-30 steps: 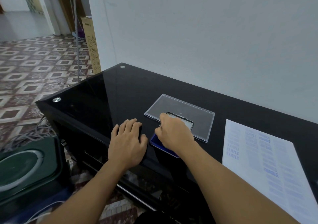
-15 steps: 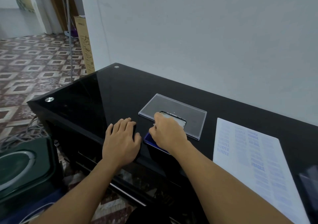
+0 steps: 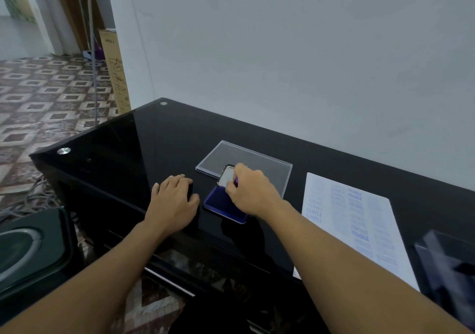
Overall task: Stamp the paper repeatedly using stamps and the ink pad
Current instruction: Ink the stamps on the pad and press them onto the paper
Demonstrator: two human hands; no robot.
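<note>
A blue ink pad [image 3: 218, 201] lies open near the black table's front edge, its metal lid [image 3: 225, 175] tilted up behind it. My right hand [image 3: 250, 192] is over the pad's far part, with the fingers pinched on a small purple stamp [image 3: 235, 180] that is mostly hidden. My left hand [image 3: 172, 202] lies palm down just left of the pad, fingers and thumb around a dark block, seemingly a black stamp [image 3: 191, 188]. The white paper [image 3: 359, 220], to the right, carries several faint blue stamp marks.
A clear plastic lid [image 3: 244, 159] lies flat behind the ink pad. A dark transparent case [image 3: 447, 267] sits at the right edge beside the paper. The wall runs close behind the table [image 3: 128, 148]. A dark speaker [image 3: 28, 243] stands on the floor at the left.
My right hand has shifted slightly toward the pad's lid, uncovering more of the blue pad. My left hand has stayed where it was. The view has drifted a little.
</note>
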